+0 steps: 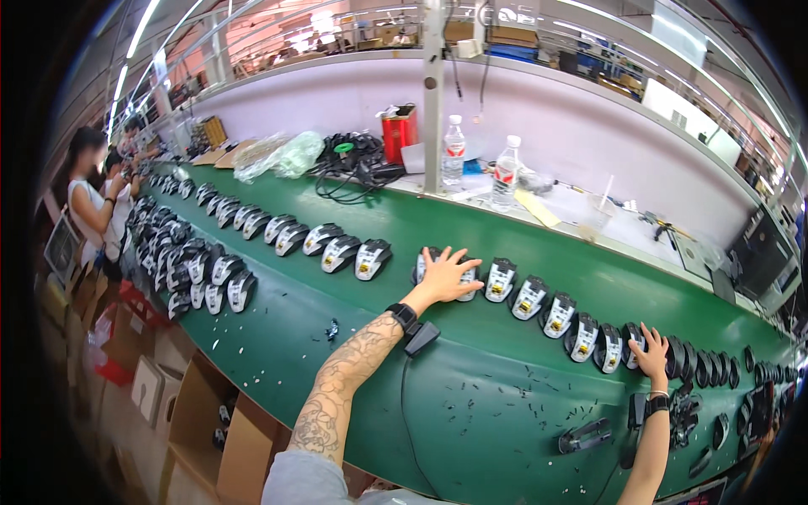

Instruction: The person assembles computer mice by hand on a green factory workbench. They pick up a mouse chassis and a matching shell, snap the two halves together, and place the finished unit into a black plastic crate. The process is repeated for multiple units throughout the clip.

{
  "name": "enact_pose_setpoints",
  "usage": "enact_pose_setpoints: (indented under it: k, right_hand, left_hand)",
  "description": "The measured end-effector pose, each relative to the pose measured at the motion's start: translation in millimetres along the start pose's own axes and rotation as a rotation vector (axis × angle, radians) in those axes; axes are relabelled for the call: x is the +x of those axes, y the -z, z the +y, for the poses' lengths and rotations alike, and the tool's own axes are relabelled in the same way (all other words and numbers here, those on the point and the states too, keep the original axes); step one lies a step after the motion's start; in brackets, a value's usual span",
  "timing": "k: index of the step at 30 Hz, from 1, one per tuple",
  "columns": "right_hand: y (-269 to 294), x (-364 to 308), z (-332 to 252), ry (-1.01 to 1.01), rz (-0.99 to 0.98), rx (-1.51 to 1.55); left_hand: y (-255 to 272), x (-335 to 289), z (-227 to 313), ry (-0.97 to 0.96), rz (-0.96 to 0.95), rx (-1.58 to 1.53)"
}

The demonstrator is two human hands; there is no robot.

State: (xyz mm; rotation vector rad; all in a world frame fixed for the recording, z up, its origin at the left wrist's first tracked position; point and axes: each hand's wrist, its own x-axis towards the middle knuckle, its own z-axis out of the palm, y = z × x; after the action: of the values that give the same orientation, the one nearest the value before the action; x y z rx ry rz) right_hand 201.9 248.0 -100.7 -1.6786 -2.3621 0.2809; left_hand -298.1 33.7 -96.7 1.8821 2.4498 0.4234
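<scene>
A long row of black-and-white computer mice (530, 297) lies along a green conveyor belt (471, 370). My left hand (444, 275) reaches far forward and rests flat, fingers spread, on top of one or two mice (468, 283) near the middle of the row. My right hand (651, 352) lies on a mouse (633, 340) further right, where the mice are packed close together. Both wrists wear dark bands, and a small black device (420, 337) hangs from the left one.
More mice in two rows (198, 269) sit at the belt's left end, where other people (93, 202) stand. Water bottles (454, 150), a red can (399, 133), cables and plastic bags line the back shelf. Cardboard boxes (210, 421) stand below the belt. Small scraps litter the belt.
</scene>
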Motion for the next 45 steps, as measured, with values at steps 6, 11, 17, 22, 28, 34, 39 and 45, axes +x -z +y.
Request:
enact_pose_setpoints:
  k: [6,11,17,22,28,34,39,45]
  right_hand:
    - [7.5,-8.5,-20.3,0.008,-0.057,-0.023]
    - [2.0,-8.7,-40.8,0.059,-0.073,-0.024]
    - [-8.9,-6.8,-61.4,0.110,-0.065,-0.015]
    - [-13.0,-0.6,-52.0,0.117,-0.074,-0.021]
    - [-17.1,6.5,-37.4,0.156,-0.068,-0.050]
    - [-13.4,2.2,-22.6,0.160,-0.081,-0.057]
    - [-6.0,-17.2,-61.9,0.199,-0.052,-0.059]
    - [-0.7,-23.8,-87.5,0.093,-0.093,-0.051]
  left_hand:
    - [4.3,-16.8,-27.9,-0.089,-0.002,-0.016]
    - [18.9,-38.3,-52.3,-0.076,0.001,-0.013]
    - [45.0,-38.7,-51.4,-0.008,-0.198,0.038]
    - [21.7,40.3,14.0,-0.237,0.106,-0.086]
    - [-22.1,60.5,65.4,-0.202,-0.095,-0.111]
    - [-18.8,24.7,74.2,-0.094,-0.064,-0.111]
    - [-8.6,-1.6,75.3,0.004,-0.043,-0.002]
    - [6.3,-10.6,70.9,0.025,-0.088,0.079]
